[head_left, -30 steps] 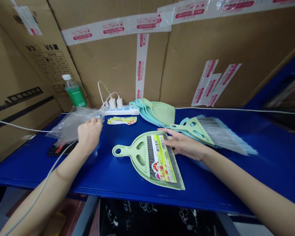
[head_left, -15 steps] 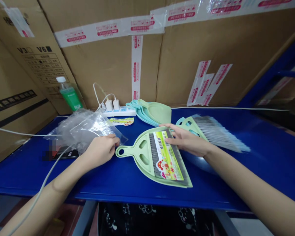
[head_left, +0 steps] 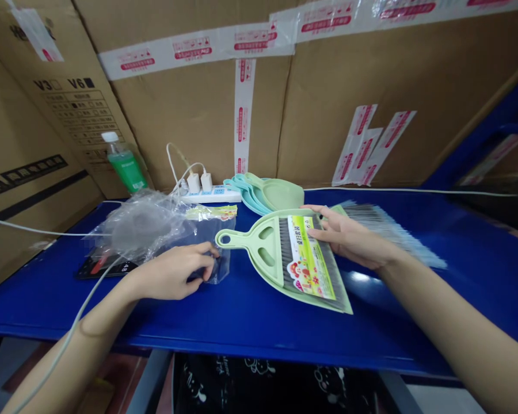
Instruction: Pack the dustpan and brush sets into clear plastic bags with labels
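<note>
A pale green dustpan (head_left: 271, 251) with a brush and a bright label card laid in it rests on the blue table (head_left: 250, 316). My right hand (head_left: 349, 238) grips its far edge, thumb on the label, and tilts it slightly up. My left hand (head_left: 176, 273) is closed in a pinch on a clear plastic bag (head_left: 207, 241) drawn out from a crumpled pile of clear bags (head_left: 138, 227), just left of the dustpan's handle.
A stack of teal and green dustpans (head_left: 267, 195) and a white power strip (head_left: 209, 195) with chargers stand at the back. Several brushes (head_left: 388, 230) lie behind my right hand. A green bottle (head_left: 123, 164), a dark flat device (head_left: 99, 265) and taped cardboard boxes (head_left: 198, 103) surround the table.
My left hand reached into the bag pile, then pulled one clear bag toward me and to the right. My right hand shifted the dustpan rightward and lifted its far edge.
</note>
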A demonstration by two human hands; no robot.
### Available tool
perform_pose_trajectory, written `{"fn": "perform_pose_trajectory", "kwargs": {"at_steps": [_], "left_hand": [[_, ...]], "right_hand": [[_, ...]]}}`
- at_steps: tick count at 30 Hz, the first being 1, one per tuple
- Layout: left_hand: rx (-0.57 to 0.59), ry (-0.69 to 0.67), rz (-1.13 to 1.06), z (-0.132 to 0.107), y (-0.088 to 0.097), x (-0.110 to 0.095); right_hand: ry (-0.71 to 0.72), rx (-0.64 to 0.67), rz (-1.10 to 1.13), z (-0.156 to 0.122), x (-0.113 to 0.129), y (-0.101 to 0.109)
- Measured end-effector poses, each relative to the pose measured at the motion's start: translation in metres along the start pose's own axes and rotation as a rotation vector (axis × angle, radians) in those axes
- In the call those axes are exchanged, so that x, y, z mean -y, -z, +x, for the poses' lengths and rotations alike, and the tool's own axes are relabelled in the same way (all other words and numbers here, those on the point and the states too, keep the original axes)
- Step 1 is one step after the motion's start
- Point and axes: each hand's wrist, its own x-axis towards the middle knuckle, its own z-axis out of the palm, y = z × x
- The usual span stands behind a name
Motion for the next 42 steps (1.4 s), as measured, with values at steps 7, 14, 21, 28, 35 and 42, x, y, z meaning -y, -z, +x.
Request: {"fn": "perform_pose_trajectory", "kwargs": {"at_steps": [7,14,21,28,35,42], "left_hand": [[-0.001,-0.013,-0.029,0.004,0.0,-0.002],[0.017,-0.099,0.051,0.013,-0.017,-0.006],[0.028,-0.167,-0.046,0.011,-0.012,-0.01],[-0.066,-0.131,-0.049,0.011,-0.011,-0.009],[-0.196,0.0,0.014,0.013,-0.017,-0.006],[-0.229,0.148,-0.008,0.015,-0.018,-0.004]], "right_hand": [[-0.013,-0.028,0.052,0.004,-0.004,-0.006],[-0.016,-0.026,0.045,0.006,-0.007,-0.004],[-0.023,-0.018,0.063,0.005,-0.007,-0.005],[-0.092,-0.012,0.08,0.003,-0.003,-0.013],[-0.113,-0.023,0.058,0.0,-0.001,-0.009],[-0.087,0.035,0.019,0.0,-0.004,-0.005]]}}
